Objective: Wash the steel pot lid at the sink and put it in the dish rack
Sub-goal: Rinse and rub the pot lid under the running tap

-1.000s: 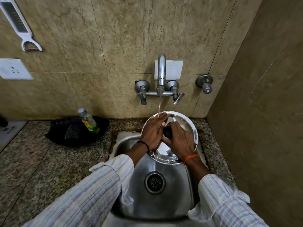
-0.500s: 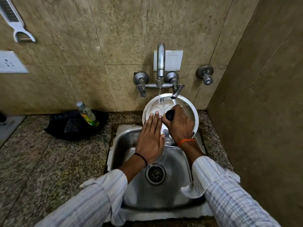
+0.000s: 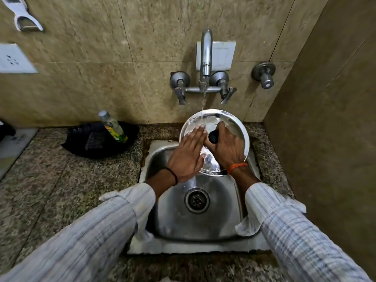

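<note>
The round steel pot lid (image 3: 236, 124) is held tilted over the back of the steel sink (image 3: 201, 222), under the running tap (image 3: 206, 58). Water falls onto the lid's upper face. My right hand (image 3: 225, 148) grips the lid's black knob (image 3: 213, 136). My left hand (image 3: 187, 156) lies flat with its fingers together, pressed on the lid's left part, fingertips in the water stream. No dish rack is in view.
A black tray (image 3: 97, 143) with a scrub pad and a dish soap bottle (image 3: 114, 127) sits on the granite counter left of the sink. A brown wall (image 3: 325, 139) stands close on the right. The drain (image 3: 196, 201) lies below the hands.
My left hand slid down off the lid's upper face and now lies flatter across its left side. The lid stayed under the stream, held by my right hand.
</note>
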